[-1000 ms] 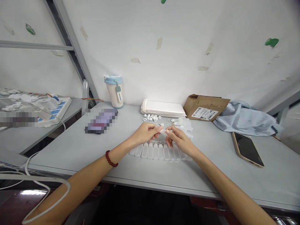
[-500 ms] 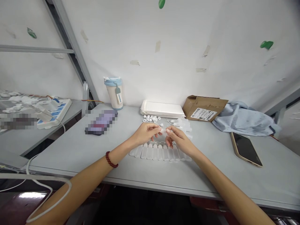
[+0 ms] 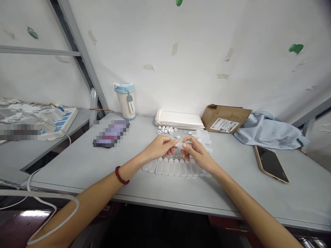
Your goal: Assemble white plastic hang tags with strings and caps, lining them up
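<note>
Between my two hands is a small translucent plastic bottle [image 3: 179,145], lying roughly sideways and mostly covered by the fingers. My left hand [image 3: 163,146] pinches its left end, and my right hand [image 3: 193,150] grips it at the right. Just below the hands, a row of several similar bottles [image 3: 176,168] lies side by side on the desk, with thin white loops at their tops. A few more bottles [image 3: 204,136] lie beyond my right hand. Several small white caps [image 3: 167,130] are heaped behind my left hand, and a single white cap [image 3: 178,137] sits closer to the fingers.
Along the wall stand a blue-lidded tumbler [image 3: 125,101], a stack of white packets [image 3: 179,119] and a cardboard box [image 3: 226,119] beside a blue cloth [image 3: 269,132]. Phones lie at left [image 3: 111,134] and right [image 3: 271,163]. A white cable [image 3: 64,196] loops near my left forearm.
The fingers have shifted slightly around the small bottle, and more of it shows between the hands. The view has moved a little; things on the desk are unchanged.
</note>
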{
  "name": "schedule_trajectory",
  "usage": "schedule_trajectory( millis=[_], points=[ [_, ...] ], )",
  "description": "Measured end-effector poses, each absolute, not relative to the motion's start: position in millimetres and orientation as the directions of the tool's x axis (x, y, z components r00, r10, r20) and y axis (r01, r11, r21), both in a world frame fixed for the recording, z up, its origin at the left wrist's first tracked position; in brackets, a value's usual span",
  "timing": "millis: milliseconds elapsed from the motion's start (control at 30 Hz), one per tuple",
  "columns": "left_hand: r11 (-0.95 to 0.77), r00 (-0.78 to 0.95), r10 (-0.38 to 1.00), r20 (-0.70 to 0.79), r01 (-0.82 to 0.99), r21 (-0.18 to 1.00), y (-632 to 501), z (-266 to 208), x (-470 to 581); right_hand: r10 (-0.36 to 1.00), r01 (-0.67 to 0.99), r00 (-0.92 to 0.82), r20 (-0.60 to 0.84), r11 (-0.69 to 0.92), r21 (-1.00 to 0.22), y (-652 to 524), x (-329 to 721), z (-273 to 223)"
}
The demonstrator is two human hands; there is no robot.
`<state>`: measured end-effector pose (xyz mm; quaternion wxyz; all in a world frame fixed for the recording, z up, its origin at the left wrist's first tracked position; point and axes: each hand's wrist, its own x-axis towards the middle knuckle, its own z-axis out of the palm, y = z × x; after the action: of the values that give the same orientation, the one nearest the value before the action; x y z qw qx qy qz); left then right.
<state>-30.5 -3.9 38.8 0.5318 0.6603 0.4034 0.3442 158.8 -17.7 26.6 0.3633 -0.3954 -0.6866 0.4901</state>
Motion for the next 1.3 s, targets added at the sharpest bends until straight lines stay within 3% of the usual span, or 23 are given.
schedule_trajectory(
  millis=[167,367,867,1300],
  points=[
    [-0.117,0.414,0.909,0.042,0.156,0.981,-5.0,38.9,-29.5,0.929,0.373,-0.315,0.195,0.310,-0.874,-18.4,158.8,25.5],
    [-0.096,0.415,0.910,0.007,0.195,0.976,-5.4,39.4,-28.2,0.926,0.453,-0.274,0.259,0.362,-0.815,-19.4,157.5,28.1],
    [-0.212,0.430,0.893,0.130,0.148,0.966,-6.5,36.9,-26.3,0.958,0.230,-0.269,0.099,0.163,-0.959,-17.3,156.0,32.0],
    [-0.170,0.422,0.903,0.080,0.180,0.969,-3.8,33.8,-27.5,0.937,0.251,-0.290,0.197,0.273,-0.929,-17.8,158.0,30.1]
  ],
)
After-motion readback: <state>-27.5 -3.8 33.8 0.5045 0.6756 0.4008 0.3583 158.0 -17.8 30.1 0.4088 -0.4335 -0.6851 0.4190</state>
